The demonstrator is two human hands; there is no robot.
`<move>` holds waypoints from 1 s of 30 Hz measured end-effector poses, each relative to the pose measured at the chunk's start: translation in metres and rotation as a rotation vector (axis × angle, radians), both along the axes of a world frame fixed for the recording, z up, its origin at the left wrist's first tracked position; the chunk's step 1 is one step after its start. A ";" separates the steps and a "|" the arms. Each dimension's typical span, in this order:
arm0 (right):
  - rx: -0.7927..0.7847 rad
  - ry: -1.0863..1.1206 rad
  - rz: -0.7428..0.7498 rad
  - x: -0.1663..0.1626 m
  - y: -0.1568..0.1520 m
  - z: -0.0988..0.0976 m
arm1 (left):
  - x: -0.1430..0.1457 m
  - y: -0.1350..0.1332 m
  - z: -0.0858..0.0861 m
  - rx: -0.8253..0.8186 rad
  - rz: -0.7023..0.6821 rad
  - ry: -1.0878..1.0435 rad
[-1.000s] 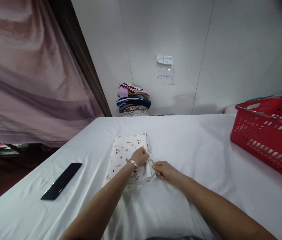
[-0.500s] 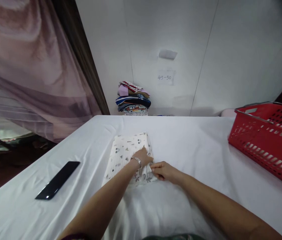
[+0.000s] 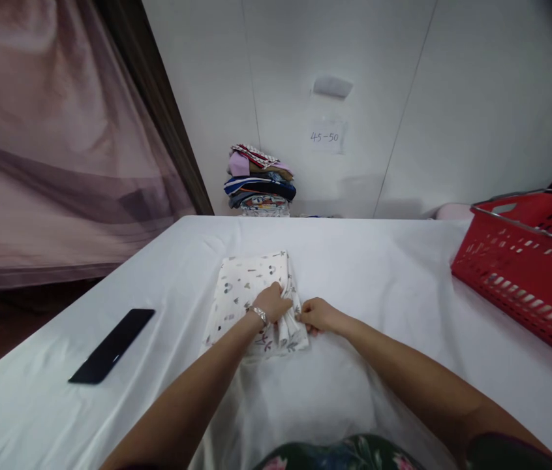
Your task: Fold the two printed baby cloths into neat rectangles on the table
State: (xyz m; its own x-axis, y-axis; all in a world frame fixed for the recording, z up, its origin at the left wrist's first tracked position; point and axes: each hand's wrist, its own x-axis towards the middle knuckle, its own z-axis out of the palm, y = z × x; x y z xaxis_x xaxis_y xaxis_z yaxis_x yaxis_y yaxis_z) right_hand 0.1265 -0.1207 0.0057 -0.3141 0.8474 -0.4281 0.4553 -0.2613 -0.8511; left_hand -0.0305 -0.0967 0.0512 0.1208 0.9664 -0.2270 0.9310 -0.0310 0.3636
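Note:
A white cloth with small grey and brown prints lies folded on the white-covered table. My left hand, with a silver bracelet at the wrist, is closed on a gathered fold near the cloth's right side. At the right edge, the fingers of my right hand are pinched together on the fabric. Its fingertips are partly hidden. Bunched material stands up a little between the two hands.
A long black flat object lies on the table at the left. At the right stands a red plastic basket. Behind the far edge is a stack of folded clothes, below a paper marked 45-50. A pink curtain hangs at left.
My left hand has drawn up a fold of the cloth near its right side. My right hand has shifted slightly up along the right edge. The camera view has tilted a little downward.

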 end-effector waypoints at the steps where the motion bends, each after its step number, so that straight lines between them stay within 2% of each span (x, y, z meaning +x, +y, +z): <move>1: -0.003 0.024 -0.014 0.000 -0.001 0.000 | 0.001 0.000 -0.001 -0.005 -0.006 0.009; 5: -0.056 0.264 -0.081 -0.002 -0.003 0.004 | 0.004 0.001 -0.005 -0.029 -0.019 0.013; 10: -0.073 0.491 -0.097 -0.011 -0.010 0.003 | 0.004 0.006 -0.006 -0.063 -0.011 -0.003; 14: -0.061 0.571 0.040 -0.008 -0.016 0.004 | 0.001 0.011 -0.001 -0.093 -0.021 0.055; 16: -0.063 0.554 0.097 -0.001 -0.014 0.006 | -0.003 0.012 0.004 -0.113 -0.016 0.063; 19: -0.039 0.410 -0.007 0.010 -0.004 0.004 | -0.008 0.011 0.011 -0.133 0.024 0.046; 22: -0.028 0.234 -0.063 0.012 0.008 -0.001 | -0.006 0.006 0.015 -0.066 0.005 0.122; 25: -0.076 0.162 0.022 0.005 0.014 -0.003 | 0.002 0.001 0.016 -0.031 -0.019 0.211; 30: -0.128 0.112 0.115 -0.009 0.015 0.003 | 0.008 -0.001 0.018 -0.038 -0.029 0.244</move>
State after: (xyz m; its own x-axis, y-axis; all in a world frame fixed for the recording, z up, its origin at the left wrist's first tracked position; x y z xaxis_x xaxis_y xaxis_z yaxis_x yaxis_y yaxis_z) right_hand 0.1170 -0.1057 0.0086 -0.4572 0.7440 -0.4873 0.3927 -0.3227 -0.8612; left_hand -0.0224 -0.0976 0.0695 0.0859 0.9535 -0.2890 0.9903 -0.0500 0.1295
